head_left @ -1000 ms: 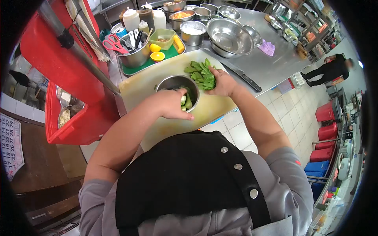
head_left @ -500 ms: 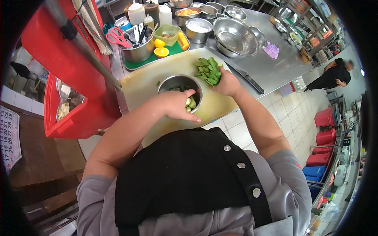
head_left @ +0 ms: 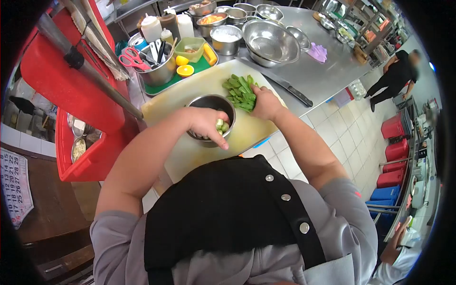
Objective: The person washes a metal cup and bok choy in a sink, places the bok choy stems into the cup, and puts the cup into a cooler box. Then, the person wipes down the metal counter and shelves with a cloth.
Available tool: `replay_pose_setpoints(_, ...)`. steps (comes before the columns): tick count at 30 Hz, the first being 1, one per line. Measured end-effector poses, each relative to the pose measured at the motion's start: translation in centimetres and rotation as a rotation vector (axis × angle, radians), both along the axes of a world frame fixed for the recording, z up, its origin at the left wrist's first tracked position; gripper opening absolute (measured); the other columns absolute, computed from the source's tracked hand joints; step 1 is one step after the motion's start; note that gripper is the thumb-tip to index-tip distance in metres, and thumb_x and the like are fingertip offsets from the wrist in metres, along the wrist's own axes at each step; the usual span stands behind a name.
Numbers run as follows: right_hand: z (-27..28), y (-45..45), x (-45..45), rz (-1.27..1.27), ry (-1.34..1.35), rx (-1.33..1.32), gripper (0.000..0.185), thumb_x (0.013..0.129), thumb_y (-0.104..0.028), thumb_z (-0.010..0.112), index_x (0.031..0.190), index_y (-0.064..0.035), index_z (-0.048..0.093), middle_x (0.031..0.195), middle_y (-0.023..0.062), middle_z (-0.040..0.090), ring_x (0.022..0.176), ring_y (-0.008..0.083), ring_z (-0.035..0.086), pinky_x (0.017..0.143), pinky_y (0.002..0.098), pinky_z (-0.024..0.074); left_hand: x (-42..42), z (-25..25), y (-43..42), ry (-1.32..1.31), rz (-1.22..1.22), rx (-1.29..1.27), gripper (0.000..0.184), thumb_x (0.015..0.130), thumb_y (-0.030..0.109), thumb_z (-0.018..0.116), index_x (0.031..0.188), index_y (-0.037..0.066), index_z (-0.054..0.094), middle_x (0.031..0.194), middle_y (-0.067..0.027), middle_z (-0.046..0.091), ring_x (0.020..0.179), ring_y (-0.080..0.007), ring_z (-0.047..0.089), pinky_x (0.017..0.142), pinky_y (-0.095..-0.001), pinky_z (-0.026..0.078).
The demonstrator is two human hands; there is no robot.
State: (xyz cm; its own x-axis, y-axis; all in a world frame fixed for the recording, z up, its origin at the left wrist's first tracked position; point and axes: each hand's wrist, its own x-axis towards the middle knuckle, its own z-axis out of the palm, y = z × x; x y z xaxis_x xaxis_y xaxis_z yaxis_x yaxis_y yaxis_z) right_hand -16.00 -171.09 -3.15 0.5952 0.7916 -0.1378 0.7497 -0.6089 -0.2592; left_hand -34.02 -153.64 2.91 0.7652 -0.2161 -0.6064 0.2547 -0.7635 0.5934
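My left hand (head_left: 206,124) reaches into a steel pot (head_left: 211,101), its fingers closed round pale green cut stems (head_left: 221,126). My right hand (head_left: 267,102) is closed on the right side of a bunch of green leaves (head_left: 241,92) at the board's upper part. Pot and leaves are both on a worn cutting board (head_left: 175,154). A knife (head_left: 285,85) with a black handle lies along the board's far right edge. How much is in the pot is partly hidden by my left hand.
A green tray (head_left: 166,85) bears a steel pot of utensils (head_left: 161,71), lemon halves (head_left: 185,71) and a green container (head_left: 191,49). Steel bowls (head_left: 270,42) and a purple cloth (head_left: 317,52) are beyond. A red bin (head_left: 83,161) stands left; a person (head_left: 399,78) stands far right.
Some pale stems now show between the fingers of my left hand, which has lifted slightly in the pot. The leaves have been lowered toward the board. Another person's arm has appeared at the lower right.
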Motion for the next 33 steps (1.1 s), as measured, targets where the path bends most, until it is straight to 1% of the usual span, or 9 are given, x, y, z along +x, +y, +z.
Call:
replay_pose_setpoints(4,-0.8,0.0,0.2,0.044,-0.078,0.038,0.1,0.062,-0.04,0.083,0.145,-0.0049,0.041,0.12,0.0232,0.058,0.112,0.0384,0.058,0.097,0.0416,0.0482,-0.3,0.0,0.0,-0.055,-0.022,-0.128,0.091,0.066,0.043,0.089,0.137,0.006,0.047,0.125,-0.0159,0.059,0.098,-0.0233,0.064,0.081,-0.0345,0.054)
replay_pose_setpoints(8,-0.1,0.0,-0.3,0.057,-0.093,0.032,0.094,0.065,-0.037,0.082,0.144,-0.0053,0.042,0.117,0.0226,0.059,0.111,0.0378,0.059,0.096,0.0414,0.0485,-0.4,0.6,-1.2,0.197,0.035,-0.164,0.086,0.07,0.038,0.088,0.139,0.011,0.046,0.123,-0.0163,0.058,0.098,-0.0204,0.064,0.066,-0.0288,0.056)
replay_pose_setpoints(9,-0.1,0.1,-0.3,0.045,-0.06,0.01,0.092,0.066,-0.033,0.079,0.146,-0.0123,0.041,0.12,0.0223,0.058,0.114,0.039,0.057,0.097,0.0416,0.0488,-0.6,0.7,-1.7,0.245,0.029,-0.188,0.081,0.073,0.04,0.084,0.139,0.011,0.046,0.124,-0.017,0.059,0.105,-0.0241,0.063,0.076,-0.0327,0.056)
replay_pose_setpoints(13,-1.2,0.3,0.6,0.025,-0.063,0.049,0.091,0.065,-0.032,0.08,0.145,-0.0111,0.042,0.117,0.0218,0.061,0.109,0.0375,0.061,0.095,0.0413,0.05,-1.7,0.3,-3.4,0.075,-0.076,-0.042,0.08,0.076,0.047,0.077,0.139,0.007,0.046,0.127,-0.0195,0.059,0.118,-0.0322,0.057,0.098,-0.039,0.046)
replay_pose_setpoints(18,-2.0,-0.5,4.5,-0.022,0.338,0.323,0.082,0.066,-0.027,0.082,0.138,-0.0052,0.048,0.11,0.0191,0.067,0.098,0.0296,0.067,0.087,0.038,0.0524,-3.4,-0.2,-5.0,-0.111,0.014,0.062,0.075,0.076,0.039,0.073,0.138,0.004,0.046,0.121,-0.0235,0.062,0.113,-0.0363,0.06,0.095,-0.0417,0.049)
replay_pose_setpoints(19,1.1,-0.7,2.9,-0.039,0.551,0.433,0.071,0.068,-0.019,0.08,0.131,-0.0006,0.053,0.107,0.0122,0.069,0.092,0.0201,0.065,0.084,0.0336,0.0522,-3.7,0.5,-5.6,-0.154,0.035,0.113,0.073,0.077,0.036,0.071,0.137,0.004,0.046,0.118,-0.0244,0.063,0.111,-0.0374,0.061,0.095,-0.0426,0.049)
replay_pose_setpoints(25,10.8,-1.0,0.0,0.065,0.804,0.291,0.058,0.07,-0.006,0.075,0.125,0.0008,0.056,0.104,0.0047,0.065,0.09,0.0146,0.06,0.081,0.0294,0.0508,-4.2,0.3,-6.0,-0.403,0.105,0.262,0.065,0.077,0.03,0.064,0.132,-0.002,0.049,0.099,-0.0262,0.067,0.095,-0.0415,0.066,0.086,-0.0484,0.052)
replay_pose_setpoints(29,12.8,-0.6,-3.0,0.298,0.8,0.207,0.049,0.069,-0.015,0.074,0.115,-0.0006,0.065,0.097,0.0054,0.068,0.086,0.0135,0.061,0.079,0.0298,0.0509,-4.2,0.7,-6.5,-0.411,0.106,0.327,0.058,0.079,0.031,0.063,0.123,-0.004,0.051,0.097,-0.0202,0.069,0.092,-0.0374,0.068,0.081,-0.0464,0.054)
replay_pose_setpoints(33,14.1,2.2,-4.6,0.32,0.649,-0.214,0.052,0.066,-0.016,0.078,0.113,0.0009,0.065,0.096,0.0074,0.07,0.086,0.0146,0.062,0.082,0.0292,0.051,-4.9,0.5,-6.6,-0.443,0.137,0.267,0.052,0.08,0.031,0.062,0.119,-0.002,0.053,0.093,-0.018,0.07,0.087,-0.0354,0.069,0.078,-0.0465,0.054)
